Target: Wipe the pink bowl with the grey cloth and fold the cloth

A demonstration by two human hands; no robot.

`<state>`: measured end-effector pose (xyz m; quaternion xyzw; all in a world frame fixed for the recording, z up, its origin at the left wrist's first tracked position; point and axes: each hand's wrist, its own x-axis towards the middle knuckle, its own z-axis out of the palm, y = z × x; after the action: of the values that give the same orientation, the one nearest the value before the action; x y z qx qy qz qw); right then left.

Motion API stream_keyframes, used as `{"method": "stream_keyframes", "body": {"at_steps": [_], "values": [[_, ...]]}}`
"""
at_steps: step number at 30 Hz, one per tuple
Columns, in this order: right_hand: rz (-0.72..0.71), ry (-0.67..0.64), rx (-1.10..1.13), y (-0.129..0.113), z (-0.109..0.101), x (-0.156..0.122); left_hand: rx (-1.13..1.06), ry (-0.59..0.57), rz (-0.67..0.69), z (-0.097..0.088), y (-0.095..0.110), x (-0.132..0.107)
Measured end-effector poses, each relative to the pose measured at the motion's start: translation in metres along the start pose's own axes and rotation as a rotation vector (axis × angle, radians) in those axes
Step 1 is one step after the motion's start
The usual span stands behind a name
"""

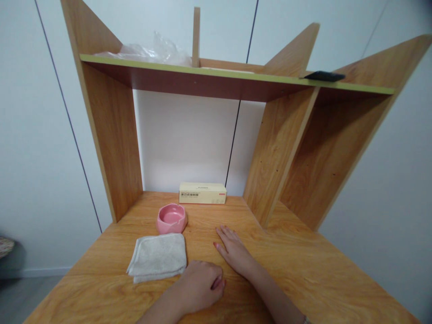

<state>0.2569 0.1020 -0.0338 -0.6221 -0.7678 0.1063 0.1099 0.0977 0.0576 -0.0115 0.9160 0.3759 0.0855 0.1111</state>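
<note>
My left hand (204, 284) rests on the wooden desk in a loose fist, with nothing showing in its curled fingers. It lies at the right edge of a folded light-grey cloth (160, 256). Farther in, my right hand (232, 249) lies flat on the desk, fingers stretched out and pointing up and left. Just behind the cloth sits a pink faceted ashtray (171, 218), with its hollow facing up. A long cream box of cling film (202, 193) stands at the back of the desk, beyond both hands.
A wooden hutch rises from the desk, with an upright divider (280, 148) at right and a shelf (202, 81) above. Crumpled clear plastic (158, 49) and a flat black object (324, 76) lie on that shelf. Pale wall panels stand behind.
</note>
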Motion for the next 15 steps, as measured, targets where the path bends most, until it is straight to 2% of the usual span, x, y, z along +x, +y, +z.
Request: {"method": "stream_keyframes", "body": {"at_steps": [15], "values": [[0.003, 0.003, -0.002, 0.0005, 0.0009, 0.0003, -0.008, -0.004, -0.01, -0.001, 0.0012, 0.0]]}}
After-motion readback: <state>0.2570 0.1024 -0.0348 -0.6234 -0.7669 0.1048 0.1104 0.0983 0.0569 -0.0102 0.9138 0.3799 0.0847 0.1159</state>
